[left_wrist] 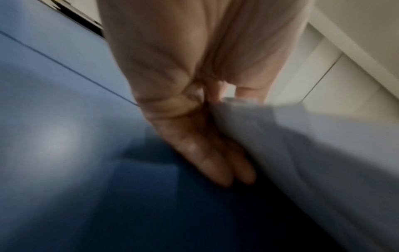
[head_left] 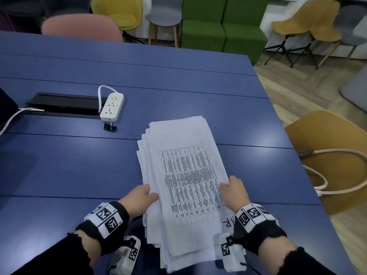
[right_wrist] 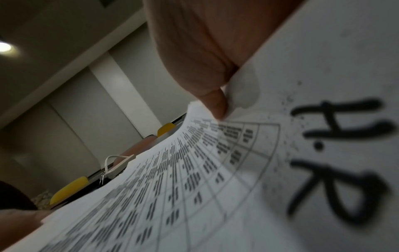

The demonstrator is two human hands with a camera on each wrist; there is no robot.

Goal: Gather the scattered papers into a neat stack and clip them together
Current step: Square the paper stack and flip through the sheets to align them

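A loose stack of white papers (head_left: 184, 175), its top sheet printed with a table, lies lengthwise over the blue table (head_left: 69, 165), edges uneven. My left hand (head_left: 142, 197) grips the stack's left edge, thumb on top; the left wrist view shows its fingers (left_wrist: 215, 163) under the paper (left_wrist: 302, 153). My right hand (head_left: 234, 189) pinches the right edge, its thumb (right_wrist: 218, 105) pressing on the printed sheet (right_wrist: 194, 187). A black binder clip (head_left: 109, 127) stands on the table to the far left of the stack, apart from both hands.
A white power strip (head_left: 111, 106) with its cord lies just behind the clip, beside a black cable tray (head_left: 63, 105). A yellow chair (head_left: 333, 147) with a white-handled bag stands off the table's right edge. More chairs and a green sofa stand beyond the far edge.
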